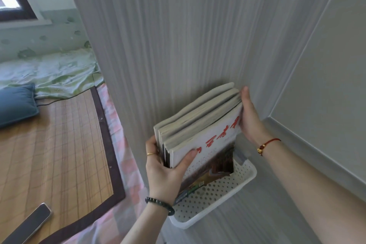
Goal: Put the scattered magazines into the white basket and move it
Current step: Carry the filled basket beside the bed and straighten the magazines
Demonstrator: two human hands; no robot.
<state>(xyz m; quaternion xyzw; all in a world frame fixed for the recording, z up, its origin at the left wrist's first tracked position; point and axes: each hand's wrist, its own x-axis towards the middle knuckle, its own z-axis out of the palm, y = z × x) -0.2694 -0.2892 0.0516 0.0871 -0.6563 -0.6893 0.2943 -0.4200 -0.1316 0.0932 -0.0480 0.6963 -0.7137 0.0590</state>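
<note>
Grey wood-grain panels (158, 45) form the backdrop and the shelf surface where a white perforated plastic basket (223, 192) sits. Fingers (152, 150) of the left hand (166, 168) wrap the near end of a stack of thick soft-cover magazines (200, 125), thumb pressed on the white front cover with red characters, while the right hand (250, 117) clasps the far end. Held upright on edge, pale page blocks uppermost, the stack's lower corner dips into the basket, already inside its rim.
</note>
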